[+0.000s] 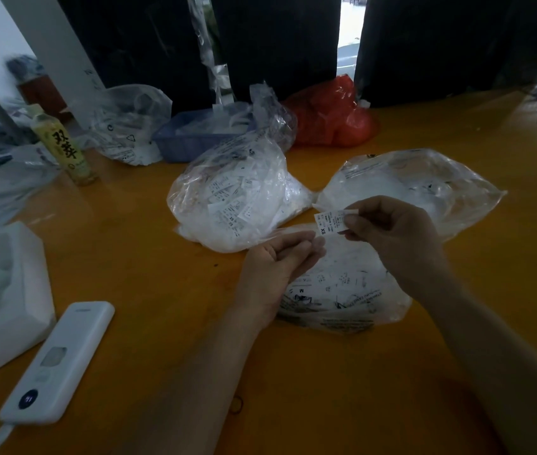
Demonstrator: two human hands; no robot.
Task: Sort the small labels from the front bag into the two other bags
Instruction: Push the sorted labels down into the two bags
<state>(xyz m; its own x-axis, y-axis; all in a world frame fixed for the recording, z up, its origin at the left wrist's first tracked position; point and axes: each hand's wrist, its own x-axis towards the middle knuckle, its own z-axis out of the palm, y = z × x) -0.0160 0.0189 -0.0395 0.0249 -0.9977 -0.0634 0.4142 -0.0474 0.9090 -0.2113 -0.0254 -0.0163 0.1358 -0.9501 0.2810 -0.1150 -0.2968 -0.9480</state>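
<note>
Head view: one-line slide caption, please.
Right hand pinches an XS label above the front bag; left hand open beside it.

One small white label marked XS is up in the air, pinched at its right end, above the front bag, which lies flat and clear with printed text. Behind it sit two more clear bags: the left bag bulging with labels, the right bag flatter.

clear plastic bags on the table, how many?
4: front bag under the hands, left bag, right bag, far bag by the bottle. More may be hidden behind.
</note>
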